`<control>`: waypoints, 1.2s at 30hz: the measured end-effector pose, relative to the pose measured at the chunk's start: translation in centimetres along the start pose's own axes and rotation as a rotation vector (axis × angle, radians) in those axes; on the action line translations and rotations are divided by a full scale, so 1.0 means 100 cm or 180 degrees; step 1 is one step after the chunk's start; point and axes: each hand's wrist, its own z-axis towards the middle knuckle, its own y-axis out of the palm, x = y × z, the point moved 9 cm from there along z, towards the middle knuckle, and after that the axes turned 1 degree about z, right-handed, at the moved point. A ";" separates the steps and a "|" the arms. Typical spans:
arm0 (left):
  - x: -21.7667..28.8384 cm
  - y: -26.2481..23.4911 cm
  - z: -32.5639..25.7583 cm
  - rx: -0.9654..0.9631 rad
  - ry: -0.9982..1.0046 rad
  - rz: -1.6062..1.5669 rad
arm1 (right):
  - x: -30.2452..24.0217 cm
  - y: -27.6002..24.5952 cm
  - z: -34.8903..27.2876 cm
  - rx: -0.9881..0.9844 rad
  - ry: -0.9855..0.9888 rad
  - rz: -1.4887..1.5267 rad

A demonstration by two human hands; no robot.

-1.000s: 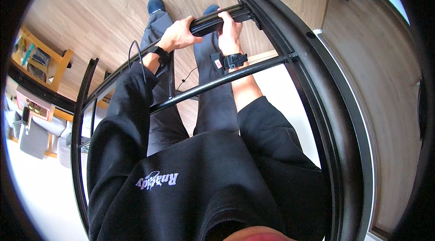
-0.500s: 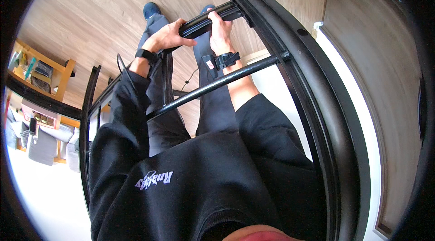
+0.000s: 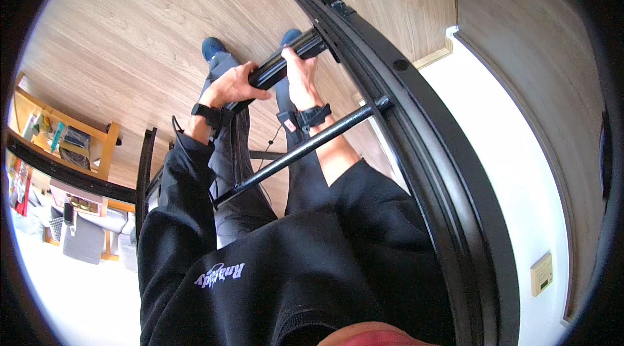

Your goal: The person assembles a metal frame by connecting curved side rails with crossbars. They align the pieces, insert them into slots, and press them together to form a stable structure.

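My left hand (image 3: 233,86) and my right hand (image 3: 300,76) both grip a thick black bar (image 3: 276,67) of a black metal frame (image 3: 422,125) held in front of my legs. A thinner black crossbar (image 3: 305,147) runs below my wrists, parallel to the gripped one. Each wrist carries a black strap; the right one (image 3: 311,115) has a small red mark. My blue shoes (image 3: 213,47) stand on the wooden floor beneath the bar.
The frame's long curved side rail sweeps from top centre to the lower right. A second black rail (image 3: 144,170) stands at my left. A wooden shelf unit (image 3: 71,141) with small items is at far left. A white wall (image 3: 520,170) with a small beige switch plate (image 3: 541,273) is on the right.
The view has tilted, so the frame and both hands sit higher and further right in the picture. Both hands keep their grip on the thick bar.
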 end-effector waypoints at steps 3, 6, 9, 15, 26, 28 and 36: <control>0.002 -0.011 0.003 0.0000 0.0134 -0.0286 | -0.005 -0.004 0.000 0.0180 -0.0207 0.0013; -0.006 -0.017 -0.006 -0.0176 0.0000 -0.1129 | -0.002 0.005 -0.002 -0.0120 0.0178 0.0469; -0.005 -0.015 -0.011 -0.0153 -0.0016 -0.0689 | -0.007 0.003 -0.002 -0.0084 0.0215 0.0268; 0.025 -0.006 0.001 0.0287 0.0320 -0.0257 | -0.003 0.004 0.000 -0.0062 0.0142 0.0211; 0.029 -0.021 -0.002 0.0752 0.0362 0.0337 | -0.037 0.006 -0.019 -0.1675 0.0043 0.0241; 0.037 -0.025 -0.003 0.0873 0.0480 0.0347 | -0.040 0.012 -0.020 -0.1585 -0.0014 0.0897; 0.053 -0.027 -0.006 0.0628 0.0200 0.0027 | -0.002 -0.015 0.003 -0.1778 0.0016 -0.1239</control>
